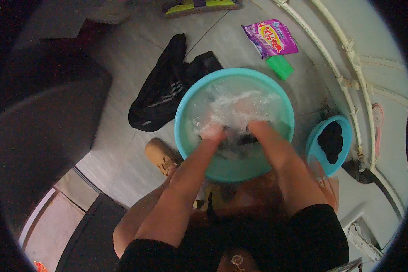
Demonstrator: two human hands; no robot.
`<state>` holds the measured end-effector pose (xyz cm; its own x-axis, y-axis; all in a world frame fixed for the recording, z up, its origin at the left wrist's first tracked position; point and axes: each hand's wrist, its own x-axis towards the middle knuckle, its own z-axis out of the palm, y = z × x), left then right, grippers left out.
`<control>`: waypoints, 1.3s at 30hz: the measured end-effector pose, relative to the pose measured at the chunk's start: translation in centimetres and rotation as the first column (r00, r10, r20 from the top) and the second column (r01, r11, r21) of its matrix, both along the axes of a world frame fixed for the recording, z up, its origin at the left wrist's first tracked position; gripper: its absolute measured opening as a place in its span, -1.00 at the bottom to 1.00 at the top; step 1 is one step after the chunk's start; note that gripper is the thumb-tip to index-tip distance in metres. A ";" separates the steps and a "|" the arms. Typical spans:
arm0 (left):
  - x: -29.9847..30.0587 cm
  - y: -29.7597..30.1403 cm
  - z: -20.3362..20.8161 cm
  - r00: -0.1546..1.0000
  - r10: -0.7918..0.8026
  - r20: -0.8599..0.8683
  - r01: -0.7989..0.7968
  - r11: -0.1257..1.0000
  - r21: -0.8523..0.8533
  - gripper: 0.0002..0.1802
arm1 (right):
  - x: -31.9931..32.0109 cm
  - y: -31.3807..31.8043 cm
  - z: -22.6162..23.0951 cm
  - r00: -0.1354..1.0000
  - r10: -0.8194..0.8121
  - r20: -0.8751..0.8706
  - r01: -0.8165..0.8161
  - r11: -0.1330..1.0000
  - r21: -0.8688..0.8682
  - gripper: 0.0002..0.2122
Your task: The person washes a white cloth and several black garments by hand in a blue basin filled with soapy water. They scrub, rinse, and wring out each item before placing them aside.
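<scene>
Left hand (212, 131) and right hand (258, 128) clench a dark garment (235, 139) underwater in the teal basin (184, 107); rubbing is best kept low, inside the rim; splashing likely otherwise.

A round turquoise basin (186, 131) stands upright on the floor, filled with foamy, churned water (233, 102). Low in that water lies a dark garment (240, 138), soaked and bunched; it sits between the two grips and touches both, the left hand (211, 131) on one end and the right hand (257, 127) on the other, each sunk to the wrist. White suds spread on the far side of the grips, toward the basin's far rim.
</scene>
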<state>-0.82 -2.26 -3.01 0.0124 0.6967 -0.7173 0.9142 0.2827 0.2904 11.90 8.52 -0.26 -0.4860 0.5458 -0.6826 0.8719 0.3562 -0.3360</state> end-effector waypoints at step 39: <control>-6.7 2.3 35.7 -0.400 0.432 0.808 -0.590 0.554 -0.588 -0.60 | 3.9 -6.8 29.1 0.215 -0.770 -0.601 0.813 0.482 -0.326 -0.75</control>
<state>-7.48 0.07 32.72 0.0876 0.9016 -0.4237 -0.7361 0.3452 0.5823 15.82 1.70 28.87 -0.0303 0.9228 -0.3842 0.2957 -0.3589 -0.8853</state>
